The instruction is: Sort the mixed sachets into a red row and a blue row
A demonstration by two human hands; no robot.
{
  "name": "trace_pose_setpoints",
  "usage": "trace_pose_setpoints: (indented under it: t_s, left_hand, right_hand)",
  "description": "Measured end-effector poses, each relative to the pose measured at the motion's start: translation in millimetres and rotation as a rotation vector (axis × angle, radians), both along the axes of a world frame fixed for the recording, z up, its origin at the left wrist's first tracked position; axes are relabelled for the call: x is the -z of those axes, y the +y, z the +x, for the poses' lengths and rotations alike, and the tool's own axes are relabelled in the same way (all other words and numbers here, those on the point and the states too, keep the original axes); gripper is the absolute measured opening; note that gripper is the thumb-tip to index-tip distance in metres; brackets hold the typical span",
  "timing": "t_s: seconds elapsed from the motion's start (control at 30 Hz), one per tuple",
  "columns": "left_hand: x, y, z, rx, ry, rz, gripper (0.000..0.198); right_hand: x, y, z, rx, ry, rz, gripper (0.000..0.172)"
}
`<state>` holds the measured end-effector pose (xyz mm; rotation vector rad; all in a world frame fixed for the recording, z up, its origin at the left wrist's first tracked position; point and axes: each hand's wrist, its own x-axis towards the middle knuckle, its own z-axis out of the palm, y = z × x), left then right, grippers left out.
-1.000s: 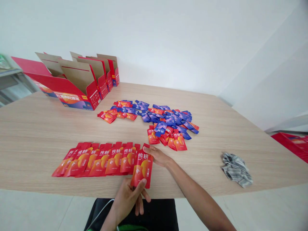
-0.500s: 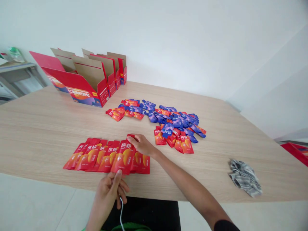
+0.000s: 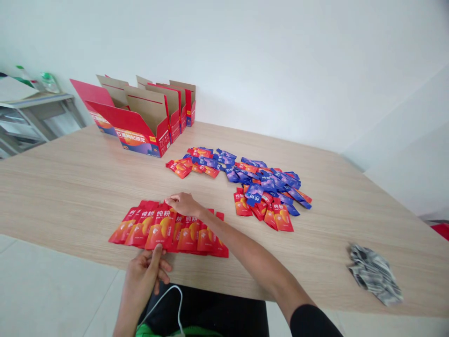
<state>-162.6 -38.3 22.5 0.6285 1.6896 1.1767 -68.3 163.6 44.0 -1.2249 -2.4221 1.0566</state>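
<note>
A row of overlapping red sachets (image 3: pixel 196 236) lies along the near edge of the wooden table (image 3: pixel 70 187). My two hands hold one red sachet (image 3: pixel 162 229) over the row's left part. My left hand (image 3: pixel 143 271) pinches its bottom edge from below the table edge. My right hand (image 3: pixel 184 203) grips its top corner with fingers closed. Behind lies a loose pile of red and blue sachets (image 3: pixel 259 185).
Open red cardboard boxes (image 3: pixel 140 124) stand at the back left. A crumpled grey striped cloth (image 3: pixel 375 274) lies at the right. A metal shelf (image 3: pixel 35 112) stands far left. A white cable (image 3: pixel 175 299) hangs by my lap.
Both hands have carried the held sachet leftward along the row, from its right end to its left part. The camera view has shifted left.
</note>
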Motion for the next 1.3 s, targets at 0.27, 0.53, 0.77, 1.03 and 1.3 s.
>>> trace_pose_setpoints:
  t_s: [0.27, 0.53, 0.77, 1.03, 1.3]
  left_hand:
    - [2.4, -2.9, -0.3, 0.031, 0.021, 0.003, 0.076]
    - [18.6, -5.0, -9.6, 0.072, 0.119, -0.016, 0.075]
    - [34.0, -7.0, -14.5, 0.081, 0.156, -0.027, 0.079]
    - [28.3, -6.1, -12.0, 0.078, 0.176, -0.032, 0.085]
    - [22.2, -13.5, -8.7, 0.109, 0.175, -0.040, 0.083]
  right_hand:
    - [-4.9, 6.6, 3.0, -0.067, -0.045, -0.131, 0.046]
    - [-2.7, -2.3, -8.1, -0.091, -0.370, 0.244, 0.047]
    - [6.8, 2.3, -9.2, -0.027, -0.344, 0.302, 0.039]
    - [11.1, 4.4, -7.5, -0.026, -0.320, 0.290, 0.046]
    - [9.8, 15.1, 13.4, 0.052, -0.217, 0.243, 0.035]
